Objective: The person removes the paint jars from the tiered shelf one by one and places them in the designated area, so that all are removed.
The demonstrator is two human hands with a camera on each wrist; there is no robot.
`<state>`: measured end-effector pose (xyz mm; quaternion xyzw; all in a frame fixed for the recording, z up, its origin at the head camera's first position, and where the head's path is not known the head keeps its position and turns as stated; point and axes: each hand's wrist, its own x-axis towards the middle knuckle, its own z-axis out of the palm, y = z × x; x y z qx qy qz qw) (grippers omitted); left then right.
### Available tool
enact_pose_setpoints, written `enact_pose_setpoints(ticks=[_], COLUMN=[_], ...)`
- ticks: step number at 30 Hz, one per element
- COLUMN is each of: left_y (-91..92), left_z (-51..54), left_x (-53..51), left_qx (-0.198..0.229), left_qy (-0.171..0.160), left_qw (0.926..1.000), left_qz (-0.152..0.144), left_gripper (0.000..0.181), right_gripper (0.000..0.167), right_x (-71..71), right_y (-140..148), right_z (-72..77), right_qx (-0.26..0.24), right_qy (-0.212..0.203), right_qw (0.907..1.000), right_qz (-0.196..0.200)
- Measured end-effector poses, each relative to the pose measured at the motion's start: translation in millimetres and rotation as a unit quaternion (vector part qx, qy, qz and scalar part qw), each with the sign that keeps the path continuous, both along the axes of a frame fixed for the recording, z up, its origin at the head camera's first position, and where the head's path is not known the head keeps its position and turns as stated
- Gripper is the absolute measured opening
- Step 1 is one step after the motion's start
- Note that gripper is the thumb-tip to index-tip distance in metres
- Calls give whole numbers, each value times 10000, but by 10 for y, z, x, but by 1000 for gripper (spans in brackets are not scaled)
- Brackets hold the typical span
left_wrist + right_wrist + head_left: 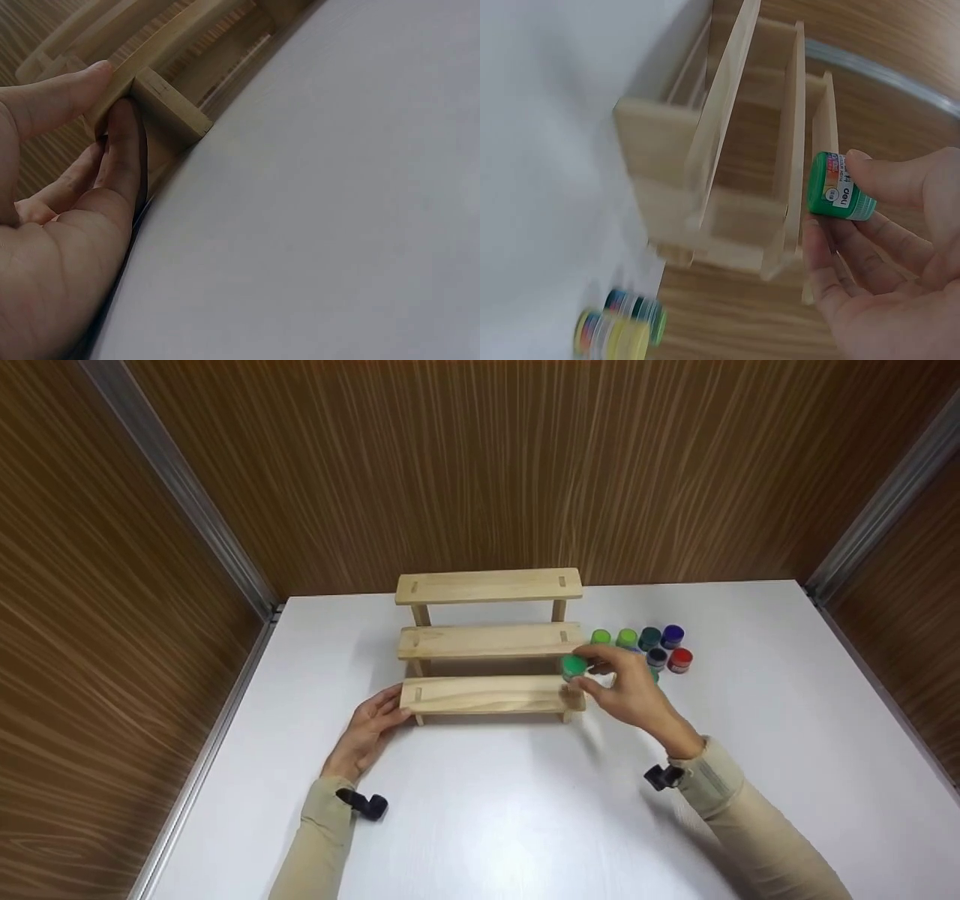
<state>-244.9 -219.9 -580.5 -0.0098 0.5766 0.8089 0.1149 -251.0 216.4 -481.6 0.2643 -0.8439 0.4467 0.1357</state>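
A three-tier wooden rack [487,695] stands on the white table. My left hand [366,735] grips the left end of its lowest board, thumb on top and fingers underneath, as the left wrist view shows beside a rack leg [174,105]. My right hand [630,690] pinches a small green paint jar [574,666] between thumb and fingers over the right end of the lowest board. In the right wrist view the jar [841,186] has a printed label; whether it touches the board is unclear.
Several paint jars stand right of the rack, among them a red one [680,660], a purple one [673,635] and a light green one [601,637]. A yellow jar [611,337] shows in the right wrist view. Wood-grain panels [487,472] enclose the table.
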Motion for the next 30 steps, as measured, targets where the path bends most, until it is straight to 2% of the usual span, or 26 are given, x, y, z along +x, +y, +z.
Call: enact_pose_setpoints(ticks=[10,15,21,30], left_y=[-10,-6,0,5], left_z=[-13,-22,-28,-20], left_x=[-5,-13,3,-12], left_qx=[-112,-41,-46,-60], left_qy=[71,66,23,27], left_qw=[9999,9999,10000,9999], left_qz=[-64,-127,-45,-87], left_gripper=[68,71,69,69], right_gripper=[41,40,40,40], right_x=[-18,-34,-27,-38], right_y=[492,676,858,1040], right_z=[-21,-50,-80,-100], right_qx=[211,240,239,239], right_qy=[-353,-380,-467,-568], right_qw=[9963,9948,9919,9875], right_qz=[-751,-919,-1153,-1454])
